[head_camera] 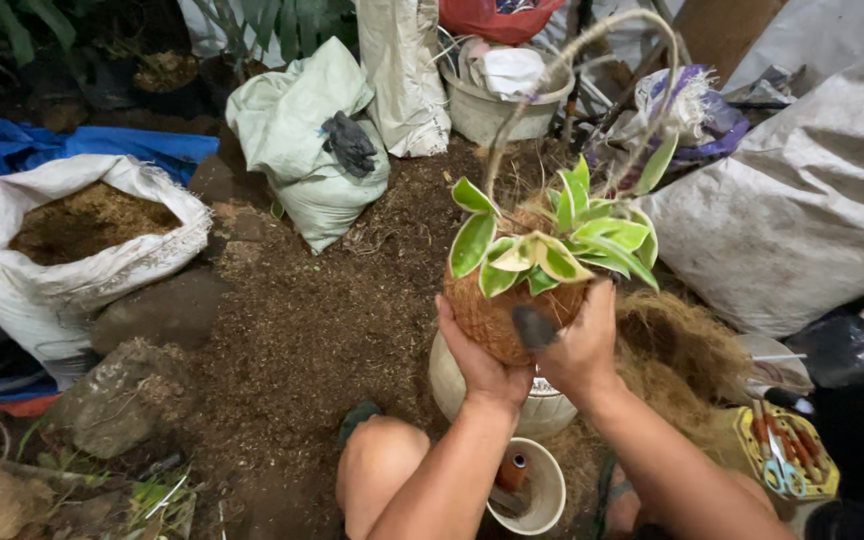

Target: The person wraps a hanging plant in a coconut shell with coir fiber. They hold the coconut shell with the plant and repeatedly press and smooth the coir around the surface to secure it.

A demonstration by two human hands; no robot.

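Observation:
A round coconut-husk planter (492, 318) with green and cream variegated leaves (552, 240) and a looped wire hanger (592, 40) is held up in front of me. My left hand (477, 355) cups its underside from the left. On its right side my right hand (582, 345) grips it, with a dark thumb tip pressed against the husk. Below the planter stands a white pot (542, 410).
An open white sack of brown soil (82, 235) sits at left; a tied green sack (302, 140) and white bags at the back. Loose soil covers the ground (292, 340). At lower right are a pile of coconut fibre (672, 345), a small white cup (532, 490), and a yellow basket with scissors (787, 460).

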